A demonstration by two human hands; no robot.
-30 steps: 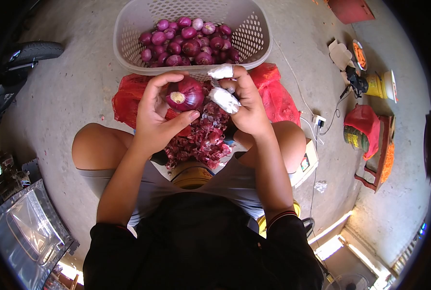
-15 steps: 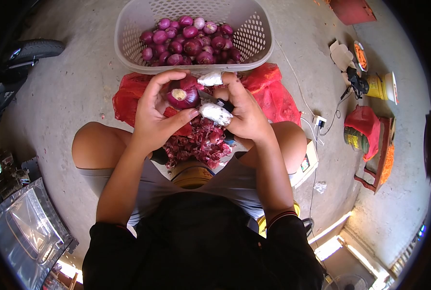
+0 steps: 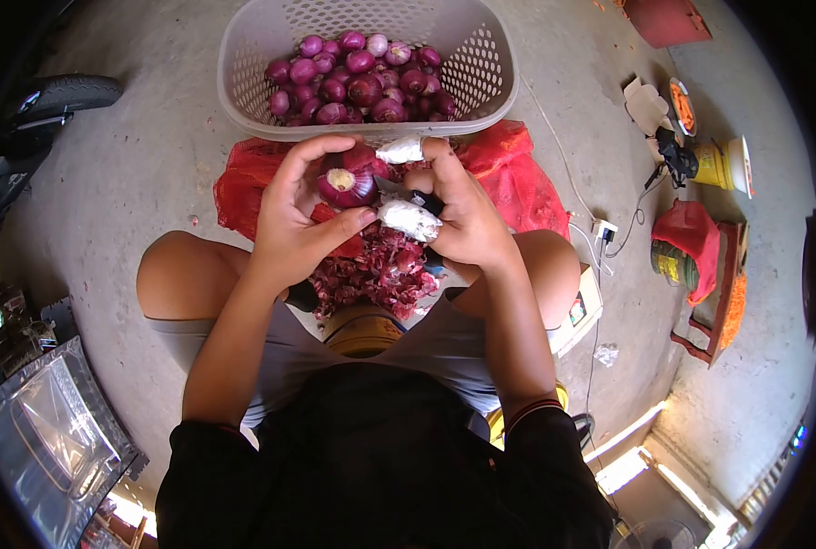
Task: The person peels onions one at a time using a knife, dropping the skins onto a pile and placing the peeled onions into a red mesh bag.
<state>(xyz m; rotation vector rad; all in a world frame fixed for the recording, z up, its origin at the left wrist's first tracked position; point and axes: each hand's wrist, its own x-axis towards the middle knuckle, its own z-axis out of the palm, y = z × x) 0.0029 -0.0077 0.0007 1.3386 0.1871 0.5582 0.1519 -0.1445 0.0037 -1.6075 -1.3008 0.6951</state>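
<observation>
A grey concrete floor (image 3: pixel 133 183) fills the view, rough, stained and brightly sunlit, with a strip of hard light along a wall foot at lower right. The person sits low over it with bare knees spread wide. Ahead of the knees stands a pale perforated basket (image 3: pixel 486 64), about half full of peeled onions (image 3: pixel 362 78) heaped toward its near side. A red mesh sack (image 3: pixel 522 183) lies flat on the floor between basket and knees, its far edge touching the basket. At lower left is a bundle of clear plastic (image 3: pixel 51 430), and at upper left a dark tyre (image 3: pixel 64 96) rests on the floor. On the right edge sit a red cloth (image 3: pixel 691 229) draped over a low stand and a yellow jar (image 3: pixel 714 163). A heap of purple peels (image 3: pixel 385 265) covers the middle of the sack, just above a yellow bucket (image 3: pixel 362 334) between the thighs. A thin cord (image 3: pixel 554 137) runs across the floor to a white socket (image 3: pixel 603 227) beside the right knee.

The left hand (image 3: pixel 293 224) cups an onion (image 3: pixel 348 186) over the peels, fingers curled round its far side and thumb under it, the cut end facing up. The right hand (image 3: pixel 467 224) is closed on a small knife (image 3: pixel 388 188) whose blade meets the onion's right side; white tape (image 3: pixel 408 218) wraps its thumb and forefinger
</observation>
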